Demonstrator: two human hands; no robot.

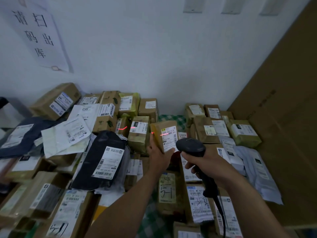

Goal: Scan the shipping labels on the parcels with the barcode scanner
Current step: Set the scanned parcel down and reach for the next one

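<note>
My left hand grips a small brown cardboard parcel from below and holds it upright above the pile, its white shipping label turned toward me. My right hand grips the handle of a black barcode scanner, whose head sits just right of the parcel and points at the label. A red laser line crosses the label's barcode and spills left onto the boxes behind. The scanner's black cable hangs down along my right forearm.
Several labelled brown boxes and bags cover the table on all sides. A long black mailer lies left of my left arm, white poly bags at right. A large cardboard sheet stands on the right, a white wall with a paper notice behind.
</note>
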